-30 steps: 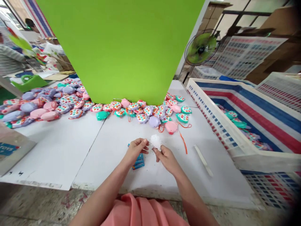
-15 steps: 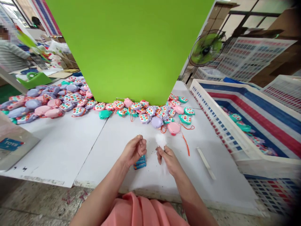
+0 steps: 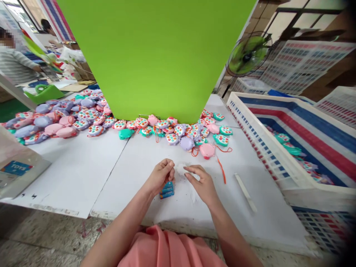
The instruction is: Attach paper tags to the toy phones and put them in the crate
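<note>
My left hand is closed, thumb pressed to the fingers, and whatever it may hold is too small or hidden to make out. My right hand faces it with thumb and fingers apart and nothing visible between them. Between the hands is a pale, whitish patch with dark specks around it, too faint to name. Just below my left hand lies a blue pack of what look like batteries. Thin white wisps show near my right wrist.
Turtle-like pastel toys with orange cords lie along a green panel, with a larger pile left. A white strip lies right. Beyond are a lined crate holding toys, a fan and a seated person.
My right hand has opened; the white fluffy thing it pinched is no longer in its fingers. My left hand has turned slightly, its fingers still closed. The view has shifted a little.
</note>
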Demonstrator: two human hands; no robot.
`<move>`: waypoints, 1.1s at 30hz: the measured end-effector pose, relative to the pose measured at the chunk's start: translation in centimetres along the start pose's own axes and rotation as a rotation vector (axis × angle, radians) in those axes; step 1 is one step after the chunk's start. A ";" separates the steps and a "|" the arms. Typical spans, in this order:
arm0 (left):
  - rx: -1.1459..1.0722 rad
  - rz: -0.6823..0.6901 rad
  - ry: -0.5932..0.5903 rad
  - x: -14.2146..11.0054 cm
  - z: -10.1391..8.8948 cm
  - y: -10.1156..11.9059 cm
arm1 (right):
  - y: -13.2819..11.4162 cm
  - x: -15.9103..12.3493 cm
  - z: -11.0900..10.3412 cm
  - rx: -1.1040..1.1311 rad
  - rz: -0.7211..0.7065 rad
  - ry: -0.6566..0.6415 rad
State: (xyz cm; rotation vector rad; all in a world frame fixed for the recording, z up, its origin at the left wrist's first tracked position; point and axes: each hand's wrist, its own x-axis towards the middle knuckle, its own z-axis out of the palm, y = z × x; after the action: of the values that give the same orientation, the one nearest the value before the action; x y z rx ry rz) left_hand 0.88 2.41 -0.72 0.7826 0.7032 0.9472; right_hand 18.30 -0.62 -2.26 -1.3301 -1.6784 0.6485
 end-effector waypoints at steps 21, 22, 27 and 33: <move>0.865 0.127 -0.087 -1.0 0.4 1.1 | -3.4 -0.7 -0.6 -0.036 0.023 -0.133; 0.870 0.128 -0.082 -1.0 0.6 1.1 | -3.4 -0.6 -0.5 -0.019 0.021 -0.142; 0.890 0.106 -0.068 -1.3 0.7 1.3 | -3.5 -0.2 -0.7 0.014 -0.119 -0.036; 0.901 0.072 -0.047 -1.3 0.1 1.2 | -4.4 -0.8 -1.4 -0.106 -0.199 0.161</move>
State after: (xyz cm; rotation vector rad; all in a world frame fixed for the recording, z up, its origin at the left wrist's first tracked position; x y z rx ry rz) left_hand -0.07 1.63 0.55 1.6198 1.0795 0.6452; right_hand 17.40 -2.79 1.75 -1.2338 -1.7045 0.3321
